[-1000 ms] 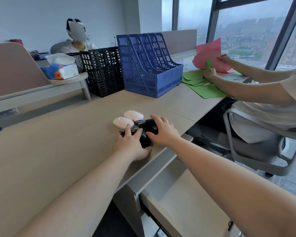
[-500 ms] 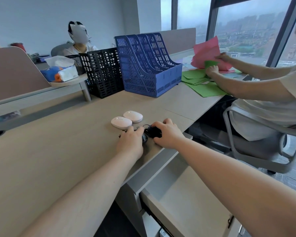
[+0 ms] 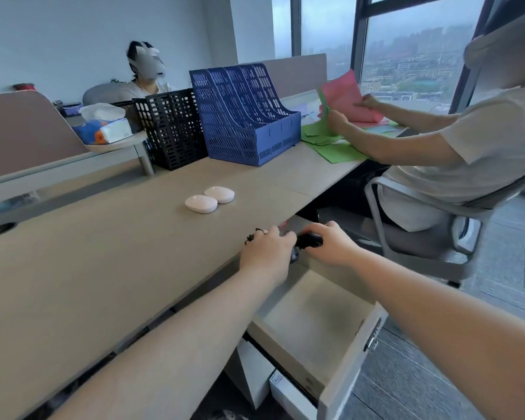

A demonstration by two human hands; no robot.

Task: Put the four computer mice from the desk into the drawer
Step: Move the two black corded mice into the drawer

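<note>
Left to right. Two white mice (image 3: 209, 199) lie side by side, touching, on the desk (image 3: 103, 268), well apart from the hands and not yet moved. The left hand (image 3: 265, 254) is at the desk's front edge, fingers curled closed round a black mouse (image 3: 294, 256), of which only a sliver shows below the knuckles; a loop of black cord (image 3: 252, 236) sticks out behind the hand. Just beside it, the right hand (image 3: 331, 245) grips a second black mouse (image 3: 309, 240), fingers wrapped over its top. Both hands hang above the back of the open drawer (image 3: 312, 316), whose floor looks bare.

Step in hand, by judgement: carrying the black pair over the edge for release. To do it well, lower each hand close to the drawer floor before letting go, so the mice are set down, not dropped. Gather the loose cord in with its mouse, lest it drape over the drawer's rim and catch at closing. Place this pair toward the back or one side, leaving room for the white pair.
</note>
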